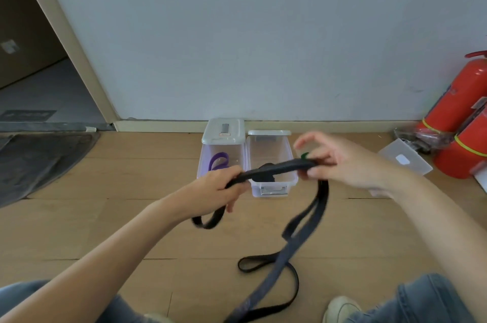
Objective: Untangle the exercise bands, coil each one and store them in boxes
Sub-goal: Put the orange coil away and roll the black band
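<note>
A long black exercise band stretches between both my hands above the floor. My left hand grips one end, and a short loop hangs below it. My right hand pinches the other end, with a small green thing showing at its fingers. The rest of the band trails down to the wooden floor toward my knees. Behind it stand two clear boxes by the wall: the left box, lid on, holds a purple band; the right box is open with a dark band inside.
A loose clear lid lies on the floor at the right, beside two red fire extinguishers. A dark mat covers the floor at the left near a doorway. My knees and a shoe are at the bottom edge.
</note>
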